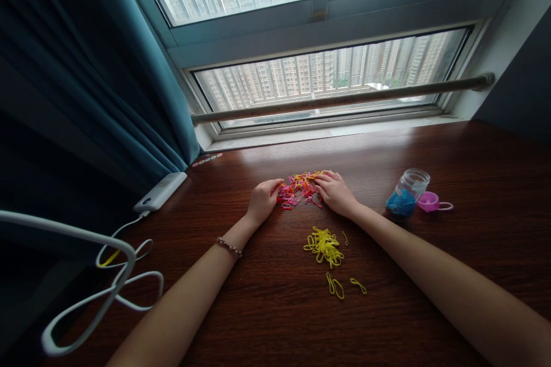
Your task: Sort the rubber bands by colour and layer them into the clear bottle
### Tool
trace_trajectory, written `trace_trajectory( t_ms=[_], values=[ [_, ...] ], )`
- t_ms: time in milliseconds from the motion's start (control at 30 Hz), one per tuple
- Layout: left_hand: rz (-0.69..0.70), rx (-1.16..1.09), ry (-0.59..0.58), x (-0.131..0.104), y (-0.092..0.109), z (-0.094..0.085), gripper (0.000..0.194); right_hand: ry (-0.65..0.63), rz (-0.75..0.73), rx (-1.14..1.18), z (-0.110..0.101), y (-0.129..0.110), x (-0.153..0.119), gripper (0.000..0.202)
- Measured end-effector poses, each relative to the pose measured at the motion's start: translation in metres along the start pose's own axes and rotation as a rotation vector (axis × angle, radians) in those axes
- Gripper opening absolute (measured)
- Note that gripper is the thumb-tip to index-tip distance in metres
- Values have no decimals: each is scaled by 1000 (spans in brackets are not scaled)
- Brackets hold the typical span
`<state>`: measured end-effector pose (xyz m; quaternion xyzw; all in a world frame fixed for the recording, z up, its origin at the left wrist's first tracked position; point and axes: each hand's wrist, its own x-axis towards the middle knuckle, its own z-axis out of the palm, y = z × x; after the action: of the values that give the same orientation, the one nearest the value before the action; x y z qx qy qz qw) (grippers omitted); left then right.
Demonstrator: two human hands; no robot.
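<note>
Pink, red and orange bands (pixel 297 189) with a few yellow ones among them, heaped on the worktop (pixel 258 327) between the hands, near the window (pixel 331 77). Left hand (pixel 262 202) at the near-left edge of the heap, fingers curled in against it; right hand (pixel 336 192) over the opposite edge, fingers reaching loosely onto the bands. Impossible to tell from here about any band being pinched in either. Placed on both sides, probably to keep the small pieces from scattering while being within reach of the fingertips. Yellow bands (pixel 325 246) in a separate heap closer to the body, between the forearms, seemingly set apart by colour and out of the way of the fingers. Jar (pixel 408 189) off to the right, lidless, with blue stuff (pixel 401 203) inside, perhaps to keep that colour contained; pink lid (pixel 429 202) just beside it, likely for ready closing. As for numbers: two hands, two heaps, one jar, one pink lid, one bracelet (pixel 229 247) on the left wrist, one white power bank (pixel 160 191) by the curtain (pixel 129 69). Apparently four yellow bands loose around their heap; in the heaps themselves, too tangled to count.
</note>
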<state>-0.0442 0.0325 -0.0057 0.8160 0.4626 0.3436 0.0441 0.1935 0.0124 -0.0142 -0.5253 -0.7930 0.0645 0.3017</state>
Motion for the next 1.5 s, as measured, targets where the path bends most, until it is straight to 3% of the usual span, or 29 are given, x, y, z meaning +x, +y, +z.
trace_trajectory(
  t_ms=[233,433,533,667,800,933,1000,1067,1200,1267,1367,1500],
  values=[
    [-17,34,39,-1,-3,-1,18,265,-13,326,-8,-2,-1,24],
    [24,63,45,1,2,-3,17,325,49,364,-13,-5,-4,10],
    [3,56,46,1,3,-3,18,306,147,500,-13,-5,-3,11],
    [-48,23,72,0,3,-2,17,163,223,842,-16,-6,-1,25],
    [-73,-15,100,-1,3,-2,14,-21,191,1016,-26,-11,-3,23],
    [-50,-3,83,0,5,-3,13,-438,69,1060,-36,-20,-7,25],
    [0,27,64,0,7,-4,13,-569,13,1039,-37,-22,-8,35],
    [67,42,54,1,10,-6,13,-488,26,1009,-35,-20,-8,46],
    [195,13,26,-1,22,-9,12,81,140,644,-26,-9,-4,46],
    [251,-6,-17,-4,33,-10,12,268,110,356,-21,-4,-3,37],
    [349,-27,-131,-11,55,-11,14,272,32,47,-14,0,-1,30],
    [512,-54,-343,-19,79,-15,17,166,171,-120,-5,4,-1,41]
  ],
)
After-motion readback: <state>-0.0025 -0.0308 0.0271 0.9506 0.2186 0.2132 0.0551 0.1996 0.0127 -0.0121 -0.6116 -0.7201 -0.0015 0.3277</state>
